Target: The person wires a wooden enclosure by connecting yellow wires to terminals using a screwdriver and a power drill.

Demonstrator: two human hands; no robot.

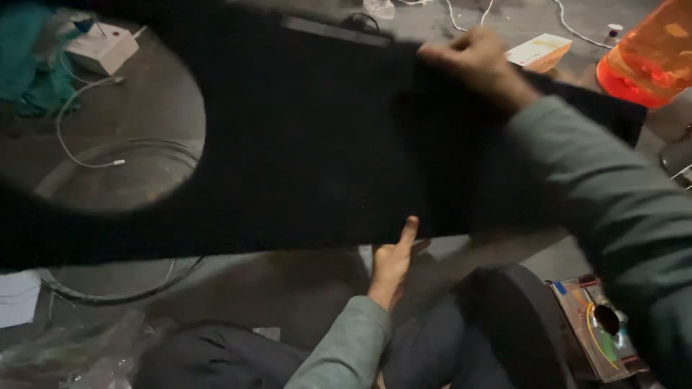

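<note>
A large black cloth (303, 144) with a round cut-out at its left is stretched out in front of me, above the floor. My left hand (393, 263) grips its near lower edge from below, thumb pointing up against the fabric. My right hand (472, 61) pinches the far upper edge, the grey-green sleeve crossing over the cloth's right part. My knees in dark trousers show below the cloth.
A white box (104, 47) and a white cable (79, 122) lie on the grey floor at upper left, beside teal fabric (29, 57). An orange plastic container (649, 57) stands at upper right. A clear round lid (122, 180) shows through the cut-out.
</note>
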